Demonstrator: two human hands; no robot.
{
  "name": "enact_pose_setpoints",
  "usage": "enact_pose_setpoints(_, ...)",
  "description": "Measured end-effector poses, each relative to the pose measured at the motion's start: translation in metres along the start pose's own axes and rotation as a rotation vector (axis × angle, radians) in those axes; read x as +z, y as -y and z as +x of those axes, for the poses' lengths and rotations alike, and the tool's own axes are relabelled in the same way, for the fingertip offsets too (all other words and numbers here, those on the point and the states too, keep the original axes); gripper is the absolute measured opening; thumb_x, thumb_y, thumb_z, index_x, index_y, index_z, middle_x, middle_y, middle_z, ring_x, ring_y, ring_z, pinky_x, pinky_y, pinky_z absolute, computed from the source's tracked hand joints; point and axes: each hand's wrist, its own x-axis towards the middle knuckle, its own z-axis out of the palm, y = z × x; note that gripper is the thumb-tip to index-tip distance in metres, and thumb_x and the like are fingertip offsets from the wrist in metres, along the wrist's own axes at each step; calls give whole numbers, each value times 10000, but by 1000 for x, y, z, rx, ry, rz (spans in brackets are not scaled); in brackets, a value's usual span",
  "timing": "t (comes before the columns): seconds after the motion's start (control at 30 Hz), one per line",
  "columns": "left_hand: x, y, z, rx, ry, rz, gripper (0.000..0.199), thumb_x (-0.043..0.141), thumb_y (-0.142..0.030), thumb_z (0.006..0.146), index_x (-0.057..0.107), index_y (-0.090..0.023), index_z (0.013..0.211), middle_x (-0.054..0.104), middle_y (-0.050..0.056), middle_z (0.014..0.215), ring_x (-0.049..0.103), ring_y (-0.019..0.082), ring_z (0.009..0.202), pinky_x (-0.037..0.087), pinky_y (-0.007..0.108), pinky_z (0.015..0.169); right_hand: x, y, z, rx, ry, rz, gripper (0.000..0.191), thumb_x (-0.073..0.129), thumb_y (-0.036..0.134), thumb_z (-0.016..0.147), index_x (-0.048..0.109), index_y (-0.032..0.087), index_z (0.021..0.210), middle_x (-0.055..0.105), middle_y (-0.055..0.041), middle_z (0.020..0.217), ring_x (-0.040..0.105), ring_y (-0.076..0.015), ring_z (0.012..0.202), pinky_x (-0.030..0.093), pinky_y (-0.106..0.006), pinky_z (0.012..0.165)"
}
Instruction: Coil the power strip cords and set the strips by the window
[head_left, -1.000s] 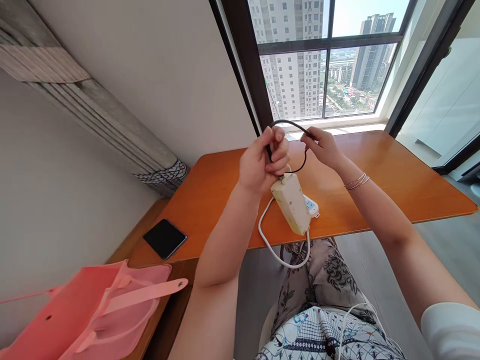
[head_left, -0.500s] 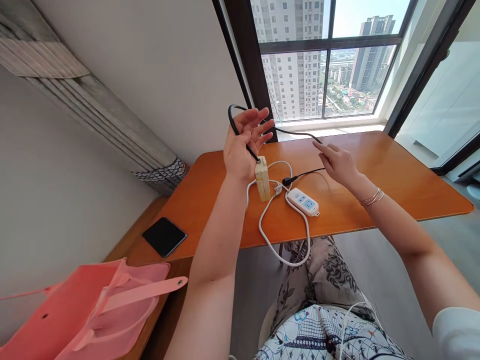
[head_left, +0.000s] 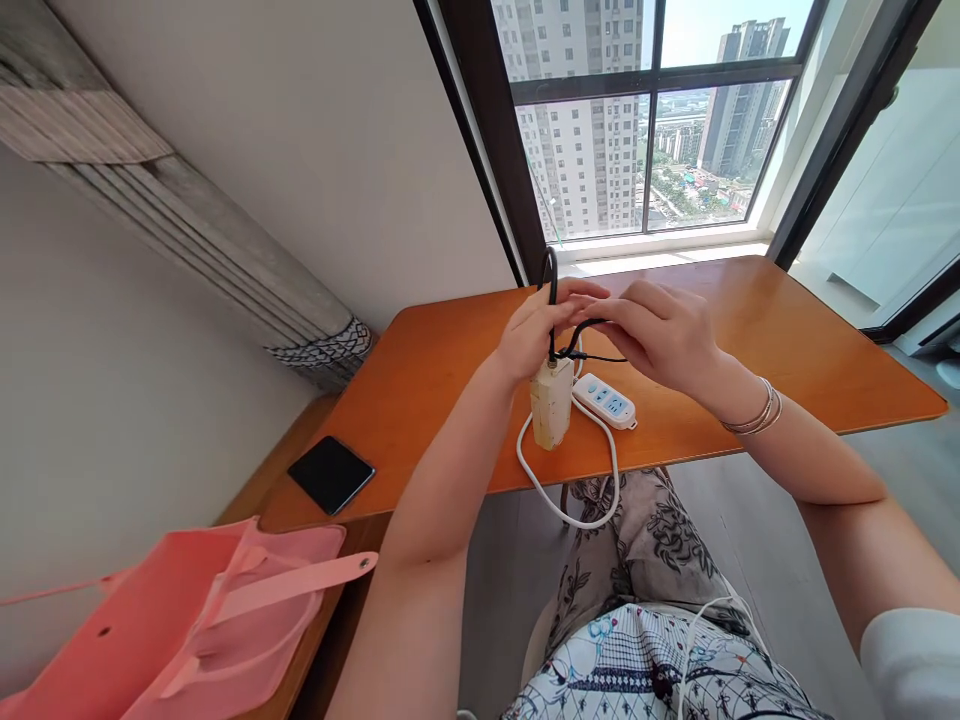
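A cream block-shaped power adapter (head_left: 551,405) hangs upright below my left hand (head_left: 534,330). Its black cable (head_left: 553,285) rises in a loop through that hand, whose fingers are closed round the cable and point right. My right hand (head_left: 664,335) has come up against the left fingertips, pinching another stretch of the same cable, which bends down between both hands. Just right of the adapter lies a white power strip (head_left: 606,402) with blue socket faces. Its white cord (head_left: 577,522) loops over the table's front edge. The black plug behind is mostly hidden.
The orange-brown wooden table (head_left: 787,350) reaches to the window. A black tablet or phone (head_left: 331,474) lies on its left part. At lower left sits an opened pink bag (head_left: 202,610). A gathered curtain (head_left: 247,250) hangs along the left wall.
My right hand has moved left to meet my left hand, drawing the cable into a tighter loop. The left hand and the adapter have shifted right and a little lower.
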Motion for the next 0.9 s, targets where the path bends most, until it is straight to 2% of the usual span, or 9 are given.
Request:
enact_pose_setpoints(0.1,5,5,-3,-106,84,5,122,570,-95,862,663,-152,808,636,10,616,700,176,617,579,262,603,-4,1,9,-65,-33,19,269,464,374,1031,703,267,1091,623,-49,931,594,-174,852,482,-315,741)
enact_pose_setpoints(0.2,10,5,-4,-309,167,-19,342,449,-302,997,600,-151,730,495,-17,457,426,98,301,439,232,386,-5,1,17,-71,-49,60,256,453,311,1018,696,246,1063,627,-62,1074,609,-208,1013,505,-387,885)
enact_pose_setpoints(0.27,12,2,-5,-435,180,-70,500,350,-459,1033,559,-161,690,416,-36,415,255,60,246,319,201,313,-5,-2,24,-17,-19,152,228,474,304,1001,680,234,1070,603,-69,1183,578,-248,1173,483,-459,992)
enact_pose_setpoints(0.33,12,-1,-7,-535,152,-128,594,295,-609,1011,537,-179,681,357,-50,401,196,56,241,241,188,287,-4,-9,30,44,59,306,220,492,317,993,655,223,1107,593,-72,1206,551,-264,1252,470,-481,1031)
enact_pose_setpoints(0.5,12,-5,-13,-623,85,-192,725,228,-852,873,500,-210,673,286,-62,394,172,76,253,193,206,264,1,-21,35,115,218,549,221,515,333,985,628,200,1119,650,-48,1032,621,-180,1012,514,-366,925)
enact_pose_setpoints(0.6,13,-6,-14,-581,96,-172,695,234,-804,912,487,-205,666,282,-67,405,172,69,271,255,211,283,2,-21,32,181,144,519,196,530,339,978,649,190,1022,630,-20,879,602,-148,855,514,-327,825)
enact_pose_setpoints(0.7,14,-4,-14,-485,57,-140,545,343,-599,1008,506,-192,685,321,-63,433,282,77,317,411,217,381,3,-23,30,281,34,531,180,561,351,969,658,200,986,582,1,791,572,-131,786,503,-292,742)
enact_pose_setpoints(0.77,12,-2,-15,-428,26,-130,422,453,-469,1010,522,-186,705,355,-60,460,368,86,367,494,231,472,6,-29,30,357,1,603,168,579,352,965,657,204,979,550,9,749,550,-116,729,491,-263,675)
enact_pose_setpoints(0.9,10,4,-16,-381,-23,-186,327,558,-358,983,499,-187,711,329,-81,490,361,71,370,499,223,494,12,-44,31,512,32,845,177,632,374,947,639,197,950,491,29,682,470,-77,587,420,-195,514)
